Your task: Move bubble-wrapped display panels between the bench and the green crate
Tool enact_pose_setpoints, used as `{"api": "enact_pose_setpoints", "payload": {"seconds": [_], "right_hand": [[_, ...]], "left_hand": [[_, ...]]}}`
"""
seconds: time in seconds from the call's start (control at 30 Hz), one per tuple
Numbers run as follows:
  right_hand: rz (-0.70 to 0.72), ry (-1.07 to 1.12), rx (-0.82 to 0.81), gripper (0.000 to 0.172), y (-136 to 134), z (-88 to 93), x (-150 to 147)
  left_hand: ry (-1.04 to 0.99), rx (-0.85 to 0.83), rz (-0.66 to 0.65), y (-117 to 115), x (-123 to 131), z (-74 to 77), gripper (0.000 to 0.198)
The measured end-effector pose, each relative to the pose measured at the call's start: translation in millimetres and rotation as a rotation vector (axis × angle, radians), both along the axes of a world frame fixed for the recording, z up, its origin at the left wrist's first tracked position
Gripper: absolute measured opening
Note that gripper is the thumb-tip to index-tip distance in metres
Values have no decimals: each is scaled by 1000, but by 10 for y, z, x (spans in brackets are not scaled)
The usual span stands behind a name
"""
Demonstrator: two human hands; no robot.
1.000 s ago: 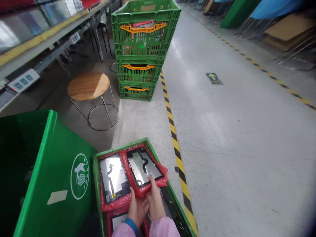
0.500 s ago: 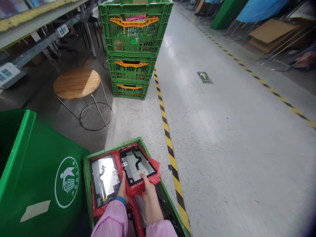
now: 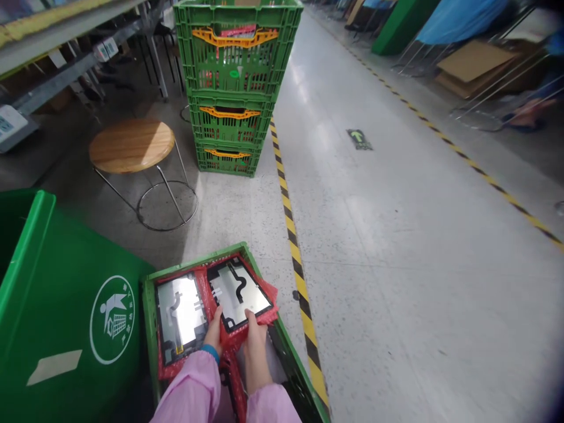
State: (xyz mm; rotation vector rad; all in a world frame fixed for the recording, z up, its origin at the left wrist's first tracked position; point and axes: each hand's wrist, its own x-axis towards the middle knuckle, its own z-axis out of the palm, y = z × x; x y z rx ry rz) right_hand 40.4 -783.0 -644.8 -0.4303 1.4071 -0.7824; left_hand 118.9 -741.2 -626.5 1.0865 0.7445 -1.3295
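Note:
A flat panel in red bubble wrap [image 3: 238, 292] lies at the right inside a green crate [image 3: 197, 261] on the floor. My left hand [image 3: 214, 333] grips its near left edge. My right hand [image 3: 255, 338] grips its near right edge, thumb on top. A second wrapped panel [image 3: 180, 312] lies beside it at the left in the same crate. Both arms wear pink sleeves.
A large green bin [image 3: 74, 305] with a white logo stands at the left. A round wooden stool [image 3: 131, 145] and a stack of green crates [image 3: 235, 82] stand ahead. A yellow-black floor stripe [image 3: 293, 235] runs past the crate; shelving is at the far left.
My hands have spread apart along the panel's near edge, the left moving to its left side. The view has shifted slightly, with the crate sitting further left.

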Motion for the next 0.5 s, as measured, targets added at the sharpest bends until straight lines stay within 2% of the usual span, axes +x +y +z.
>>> {"api": "enact_pose_setpoints", "payload": {"seconds": [0.13, 0.27, 0.4, 0.5], "right_hand": [[-113, 9, 25, 71, 138, 67, 6], [-170, 0, 13, 74, 310, 268, -57], [-197, -14, -22, 79, 505, 585, -241], [-200, -55, -26, 86, 705, 892, -489]], "left_hand": [[-48, 4, 6, 84, -57, 31, 50], [-87, -16, 34, 213, -146, 191, 33], [-114, -41, 51, 400, -331, 484, 30], [-149, -72, 44, 632, -500, 813, 43]]}}
